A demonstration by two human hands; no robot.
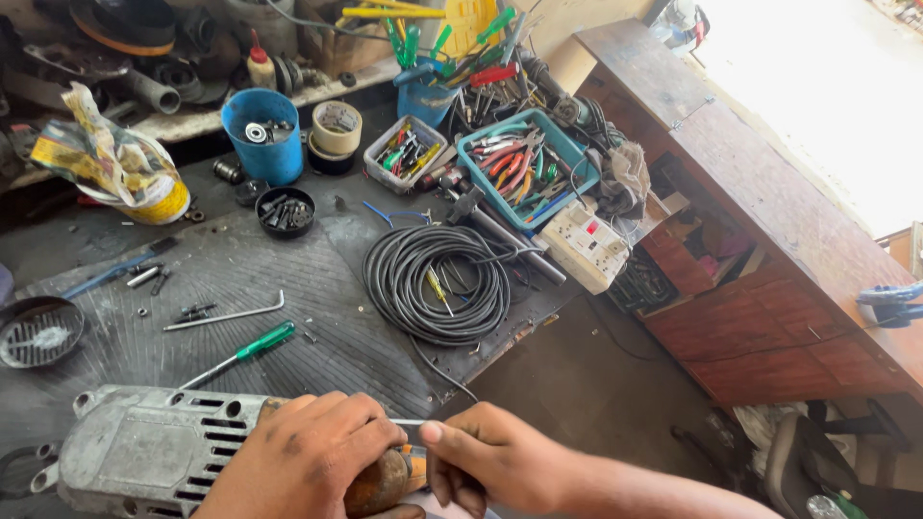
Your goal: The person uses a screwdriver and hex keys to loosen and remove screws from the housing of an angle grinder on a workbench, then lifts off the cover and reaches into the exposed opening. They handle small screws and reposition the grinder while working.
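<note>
The grey power tool (154, 447) lies at the table's (317, 288) near edge, long axis running left-right. Your left hand (308, 457) wraps its orange handle end; your right hand (495, 461), just beside it, pinches a thin metal rod (406, 422) pointing left.

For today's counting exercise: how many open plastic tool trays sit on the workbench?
2: a small grey tray of mixed tools, and a larger teal tray of pliers to its right. More may hide in the clutter.

head view | looks down, close, over workbench (288, 279); single view
</note>
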